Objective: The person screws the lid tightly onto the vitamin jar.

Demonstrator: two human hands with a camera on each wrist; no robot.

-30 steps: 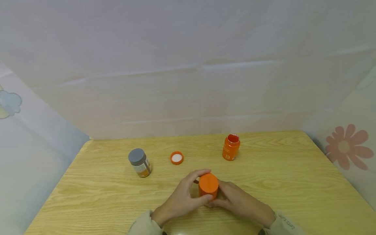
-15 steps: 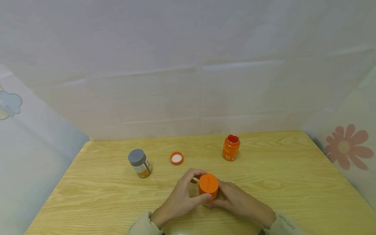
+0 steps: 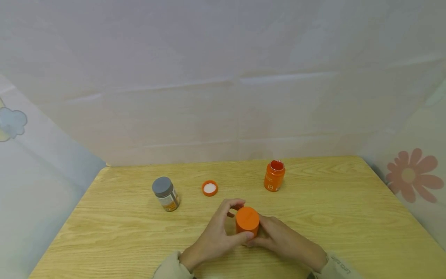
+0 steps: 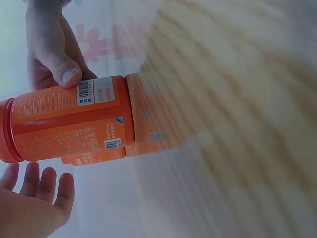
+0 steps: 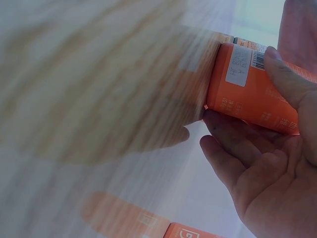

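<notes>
An orange bottle stands upright on the table near its front. My right hand grips the bottle's body from the right, its thumb pressed along the label side in the right wrist view. My left hand reaches round the orange cap on top, with the thumb at the cap's near side and the index finger arched behind it. In the left wrist view, the other left fingers are loosely bent beside the cap end, apart from the bottle.
Toward the back right stands a second orange bottle without a cap, its mouth showing. An orange cap lies with its white inside up at the back middle. A grey-lidded bottle stands at left. A pale curtain hangs behind the table.
My left index finger has drawn back slightly to the left from the far side of the cap. The right hand and the bottle stay in place.
</notes>
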